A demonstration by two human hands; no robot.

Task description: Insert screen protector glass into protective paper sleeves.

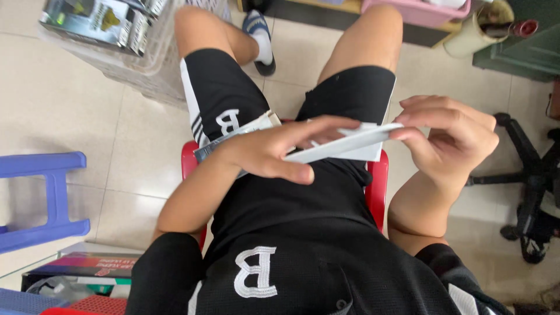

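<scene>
I sit on a red plastic stool (378, 181) and hold a flat, unfolded white cardboard box (344, 146) over my lap. My left hand (274, 149) lies across its left part, fingers spread along the card and thumb underneath. My right hand (452, 137) pinches the card's right end between thumb and fingers. A grey, printed part of the card (219, 143) sticks out to the left, past my left hand.
A blue plastic stool (46, 198) stands at left. A clear bin with printed boxes (111, 26) sits at top left. A black office chair base (528, 175) is at right. Flat printed boxes (81, 265) lie at bottom left. A pink tray (417, 11) is at top.
</scene>
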